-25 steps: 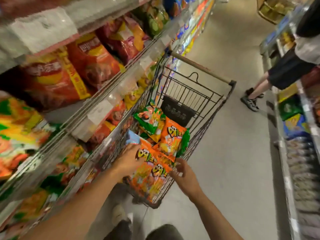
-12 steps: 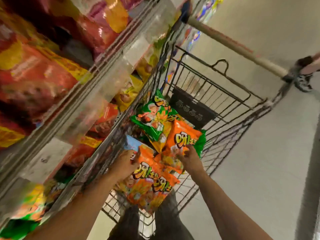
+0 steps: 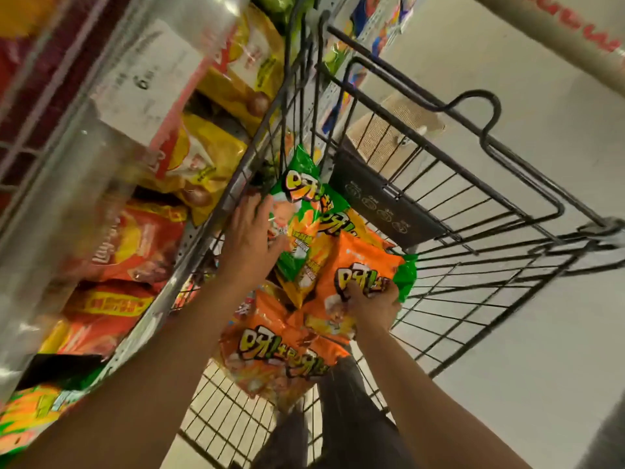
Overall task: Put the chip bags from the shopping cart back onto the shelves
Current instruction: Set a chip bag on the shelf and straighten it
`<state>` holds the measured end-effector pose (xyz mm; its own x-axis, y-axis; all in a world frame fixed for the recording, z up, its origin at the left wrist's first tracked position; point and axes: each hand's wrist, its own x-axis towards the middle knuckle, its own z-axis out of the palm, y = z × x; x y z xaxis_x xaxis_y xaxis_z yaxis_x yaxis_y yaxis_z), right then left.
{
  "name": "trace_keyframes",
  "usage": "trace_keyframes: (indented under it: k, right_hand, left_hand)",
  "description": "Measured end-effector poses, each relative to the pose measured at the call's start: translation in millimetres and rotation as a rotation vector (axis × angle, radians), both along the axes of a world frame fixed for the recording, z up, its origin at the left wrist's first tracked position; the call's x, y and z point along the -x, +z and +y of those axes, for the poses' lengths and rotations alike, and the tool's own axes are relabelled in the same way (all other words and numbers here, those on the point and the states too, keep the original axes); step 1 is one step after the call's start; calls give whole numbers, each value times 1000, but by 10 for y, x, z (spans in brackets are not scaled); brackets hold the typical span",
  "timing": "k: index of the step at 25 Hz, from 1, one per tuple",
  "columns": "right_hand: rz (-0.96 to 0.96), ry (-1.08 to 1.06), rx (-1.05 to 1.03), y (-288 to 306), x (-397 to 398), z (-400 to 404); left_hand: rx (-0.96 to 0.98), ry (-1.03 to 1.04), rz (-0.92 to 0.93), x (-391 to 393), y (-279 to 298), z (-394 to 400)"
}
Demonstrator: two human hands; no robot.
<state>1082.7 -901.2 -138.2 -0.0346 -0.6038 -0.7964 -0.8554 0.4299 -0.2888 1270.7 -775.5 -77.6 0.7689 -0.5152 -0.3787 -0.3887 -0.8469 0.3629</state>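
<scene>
A black wire shopping cart [image 3: 473, 252] holds several chip bags. My left hand [image 3: 252, 238] reaches into its left side with fingers spread and straight, touching a green bag [image 3: 297, 204]. My right hand [image 3: 372, 306] has its fingers curled over the lower edge of an orange bag [image 3: 358, 265] in the middle of the pile. More orange bags [image 3: 270, 353] lie below, toward me. The shelves [image 3: 111, 157] on the left are packed with red and yellow chip bags.
A clear price strip with a white label [image 3: 145, 82] runs along the shelf edge just left of the cart. The cart handle [image 3: 554, 32] crosses the top right. Pale floor [image 3: 541, 367] spreads to the right. My dark trouser legs [image 3: 341, 418] show under the cart.
The view has dropped closer to the cart. My left hand moved from the near orange bags up to the green bag. My right hand has taken hold of the middle orange bag.
</scene>
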Motion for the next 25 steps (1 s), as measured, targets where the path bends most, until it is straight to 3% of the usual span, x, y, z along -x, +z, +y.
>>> trace_keyframes:
  k: [3,7,11,14,17,20,25]
  right_hand:
    - [-62,-143,-128,-120,1,-52]
    - [-185,-363,-309,-163,15,-38]
    - [-336,-419,-437,-92,80,90]
    - [-385,-407,-401,-1,171,181]
    - [-476,-361,-370,184,252,195]
    - [-595,-268,-346,485,314,156]
    - [-878,124,-475,1258,668,27]
  left_hand:
    - [-210,54,159,-111,-171,-221]
    - [-287,171,283,-245,-268,-383]
    - [-93,306,503,-341,-224,-353]
    - [-40,205,482,-130,-105,-200]
    - [-4,243,501,151,77,14]
    - [66,453,504,392,306,265]
    - [355,596,536,925,939,773]
